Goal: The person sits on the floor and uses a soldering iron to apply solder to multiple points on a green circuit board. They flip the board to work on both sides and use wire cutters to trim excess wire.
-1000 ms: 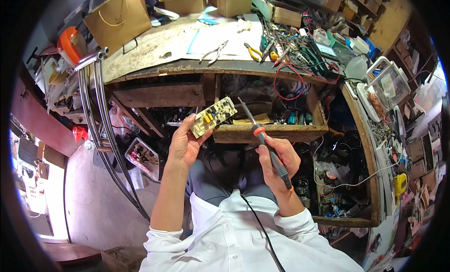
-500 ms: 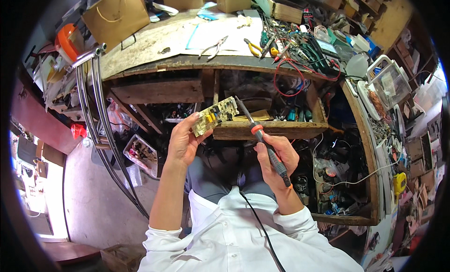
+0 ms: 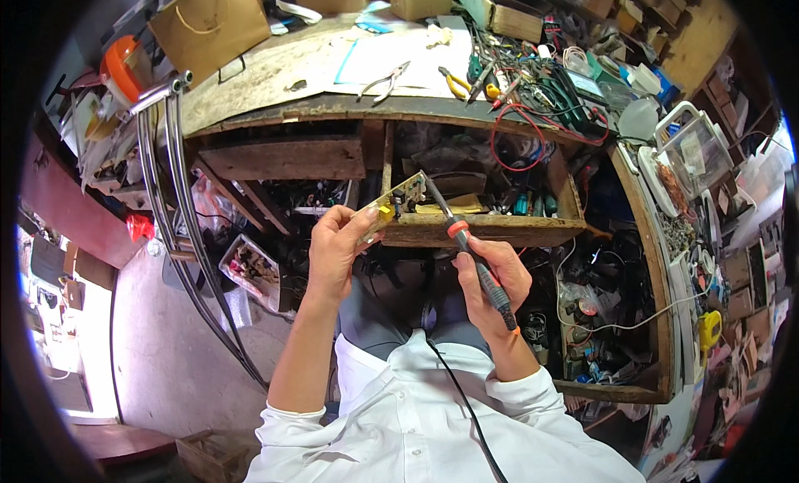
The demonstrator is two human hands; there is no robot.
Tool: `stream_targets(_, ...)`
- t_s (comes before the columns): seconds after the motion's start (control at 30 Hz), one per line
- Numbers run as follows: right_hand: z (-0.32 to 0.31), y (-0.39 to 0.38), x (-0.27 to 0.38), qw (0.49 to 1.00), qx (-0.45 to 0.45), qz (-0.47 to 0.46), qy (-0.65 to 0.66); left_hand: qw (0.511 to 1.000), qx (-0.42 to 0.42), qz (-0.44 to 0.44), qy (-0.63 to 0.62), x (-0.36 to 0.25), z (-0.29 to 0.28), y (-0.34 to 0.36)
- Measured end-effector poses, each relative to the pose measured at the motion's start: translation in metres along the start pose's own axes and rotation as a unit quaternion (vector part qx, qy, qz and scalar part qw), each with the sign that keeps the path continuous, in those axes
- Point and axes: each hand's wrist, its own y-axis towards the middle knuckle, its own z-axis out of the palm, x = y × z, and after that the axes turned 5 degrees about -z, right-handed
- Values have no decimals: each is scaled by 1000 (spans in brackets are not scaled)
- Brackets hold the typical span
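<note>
My left hand (image 3: 339,246) pinches a small circuit board (image 3: 405,191) by its near left end. The board is tilted nearly edge-on, with a yellow part and dark components on the side facing down and right. In my right hand (image 3: 498,275) is a soldering iron (image 3: 468,248) with a grey-black handle and orange-red bands, gripped like a pen. Its metal shaft points up and left, and the tip is at the board's far right end; whether it touches I cannot tell. Both hands are in front of an open wooden drawer (image 3: 491,231).
On the worktop (image 3: 250,82) lie grey-handled pliers (image 3: 385,81), yellow-handled pliers (image 3: 454,83) and a heap of tools with a red test lead (image 3: 494,142). Chrome tubes (image 3: 179,183) rise at the left. A lower bin (image 3: 616,391) of parts is at the right.
My left hand has turned the circuit board from showing its component face to nearly edge-on. The soldering iron has barely moved, its tip still close to the board's far end.
</note>
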Motion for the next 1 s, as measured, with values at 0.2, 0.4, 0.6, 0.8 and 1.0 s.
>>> stream_targets(0.2, 1, 1, 2, 1000, -10, 15, 2, 1000, -3, 11, 13, 0, 1, -2)
stream_targets(0.4, -2, 1, 0, 1000, -1, 17, 10, 994, 28, -15, -105, 7, -11, 0)
stream_targets(0.6, -3, -1, -2, 1000, -5, 24, 14, 973, 28, -79, -214, 12, -21, 4)
stream_targets(0.8, -3, -1, -1, 999, -16, 44, 17, 962, 16, -104, -250, 14, -25, 5)
stream_targets(1.0, -2, -2, -1, 996, -40, 64, 39, 958, 13, -114, -262, 16, -26, 5)
